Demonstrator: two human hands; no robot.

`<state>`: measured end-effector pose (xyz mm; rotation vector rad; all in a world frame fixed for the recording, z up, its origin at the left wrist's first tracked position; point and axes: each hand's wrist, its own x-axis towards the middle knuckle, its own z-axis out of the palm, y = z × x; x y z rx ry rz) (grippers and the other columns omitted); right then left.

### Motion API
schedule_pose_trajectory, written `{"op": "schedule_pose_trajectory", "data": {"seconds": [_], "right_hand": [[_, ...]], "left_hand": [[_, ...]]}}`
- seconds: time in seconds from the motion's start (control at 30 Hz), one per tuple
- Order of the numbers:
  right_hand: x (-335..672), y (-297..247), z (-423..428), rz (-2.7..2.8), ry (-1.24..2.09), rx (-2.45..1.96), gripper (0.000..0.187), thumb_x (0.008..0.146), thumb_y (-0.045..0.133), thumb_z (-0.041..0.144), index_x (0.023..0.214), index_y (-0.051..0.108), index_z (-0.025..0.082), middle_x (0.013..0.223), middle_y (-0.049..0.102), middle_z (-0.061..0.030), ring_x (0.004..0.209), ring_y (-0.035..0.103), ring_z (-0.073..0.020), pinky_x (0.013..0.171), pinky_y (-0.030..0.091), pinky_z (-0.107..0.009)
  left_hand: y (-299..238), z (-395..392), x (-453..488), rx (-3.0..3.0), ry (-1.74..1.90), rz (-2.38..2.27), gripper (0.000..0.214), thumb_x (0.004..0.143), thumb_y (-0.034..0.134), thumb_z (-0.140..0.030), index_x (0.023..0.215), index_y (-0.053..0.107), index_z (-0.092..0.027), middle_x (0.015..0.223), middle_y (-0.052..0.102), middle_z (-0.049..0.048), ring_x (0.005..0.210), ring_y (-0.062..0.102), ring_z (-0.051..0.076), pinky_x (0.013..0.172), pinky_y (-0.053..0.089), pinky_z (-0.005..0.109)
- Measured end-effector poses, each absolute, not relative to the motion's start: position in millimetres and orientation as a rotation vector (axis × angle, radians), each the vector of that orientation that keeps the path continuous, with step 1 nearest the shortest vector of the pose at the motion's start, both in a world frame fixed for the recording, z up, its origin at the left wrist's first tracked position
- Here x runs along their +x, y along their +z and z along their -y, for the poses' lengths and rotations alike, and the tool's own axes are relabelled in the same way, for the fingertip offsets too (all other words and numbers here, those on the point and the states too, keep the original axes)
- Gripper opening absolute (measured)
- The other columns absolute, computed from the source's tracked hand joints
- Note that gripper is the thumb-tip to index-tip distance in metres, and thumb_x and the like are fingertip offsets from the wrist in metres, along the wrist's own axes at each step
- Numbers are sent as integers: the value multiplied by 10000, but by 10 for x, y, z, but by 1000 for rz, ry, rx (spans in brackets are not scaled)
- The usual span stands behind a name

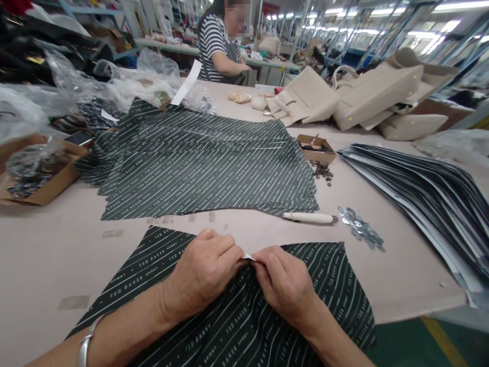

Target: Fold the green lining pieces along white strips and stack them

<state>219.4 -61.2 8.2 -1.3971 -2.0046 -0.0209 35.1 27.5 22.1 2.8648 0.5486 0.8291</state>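
Observation:
A dark fabric piece [145, 265] with white slanted lettering and lines lies in front of me, its near part bunched. My left hand [208, 267] and my right hand [284, 280] meet at its upper edge, fingers pinched closed on the cloth. A small white piece [248, 257] shows between the fingertips; what it is cannot be made out. Just beyond lies a stack of matching fabric pieces [214, 168]. At that stack's near edge rests a white-handled tool [309, 218], its tip hidden or too thin to tell.
Flat metal pieces [361, 228] lie loose at right, beside a thick stack of dark panels [420, 204]. Small dark parts [323, 172] spill near a little cardboard box [316, 148]. Another box [42, 188] stands left. Beige bags [374, 97] and a person in stripes [216, 46] are farther back.

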Motion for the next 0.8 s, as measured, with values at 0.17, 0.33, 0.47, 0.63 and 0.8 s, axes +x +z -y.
{"op": "schedule_pose_trajectory", "data": {"seconds": [0.17, 0.33, 0.47, 0.63, 0.8], "right_hand": [[2198, 92, 649, 2002, -28, -1336, 103, 946, 563, 69, 977, 619, 150, 766, 672, -52, 700, 641, -174, 657, 539, -291], [2188, 113, 664, 1986, -50, -1359, 125, 950, 530, 75, 952, 620, 162, 758, 680, -46, 693, 650, -168, 648, 538, -280], [2291, 123, 643, 2030, -97, -1507, 169, 977, 494, 119, 932, 649, 170, 817, 700, -52, 678, 661, -147, 634, 518, -259], [2481, 105, 643, 2039, -375, -1639, 194, 981, 511, 111, 999, 689, 186, 929, 761, -40, 595, 642, -109, 572, 455, -241], [2463, 66, 793, 2104, -257, -1774, 222, 987, 528, 183, 1132, 693, 154, 1114, 757, -107, 643, 694, -160, 582, 501, -281]], "left_hand": [[291, -227, 333, 2920, 790, -453, 267, 986, 434, -81, 773, 564, -179, 682, 449, -15, 654, 382, 176, 727, 357, 364], [294, -221, 361, 2930, 859, -362, 251, 975, 424, -66, 810, 587, -162, 662, 452, -5, 638, 380, 178, 618, 336, 345], [264, -311, 318, 3041, 903, -372, 200, 1014, 428, -124, 975, 623, -152, 687, 541, -9, 629, 445, 161, 592, 366, 328], [236, -395, 257, 3195, 808, -391, 208, 1012, 430, -126, 1063, 632, -114, 909, 686, 57, 772, 597, 196, 667, 461, 353], [179, -328, 226, 3178, 612, -513, 361, 1035, 299, -133, 1159, 635, -87, 1078, 694, 100, 963, 628, 233, 815, 513, 384]]}}
